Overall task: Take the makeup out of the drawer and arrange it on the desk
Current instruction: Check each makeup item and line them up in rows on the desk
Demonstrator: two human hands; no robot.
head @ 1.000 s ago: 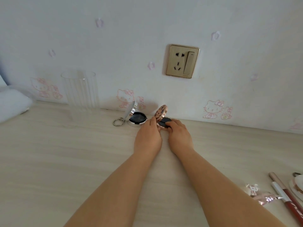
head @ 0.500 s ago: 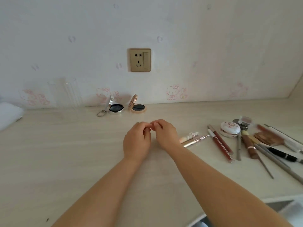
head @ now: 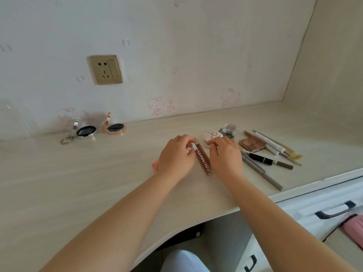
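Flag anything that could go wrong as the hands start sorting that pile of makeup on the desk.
The long grey pencil ends close to the desk's front edge; a nudge could roll it off.

The right hand works beside the crowded pile, so it could scatter the black tube or the white compact.

The left hand seems to hold small items over the brown lip gloss tube; one could slip out.

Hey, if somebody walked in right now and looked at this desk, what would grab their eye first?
Both hands, the left hand and right hand, meet mid-desk over a brown lip gloss tube. Right of them lies a scatter of makeup, including a black mascara and an eyeshadow palette. Two open compacts stand against the wall at left.
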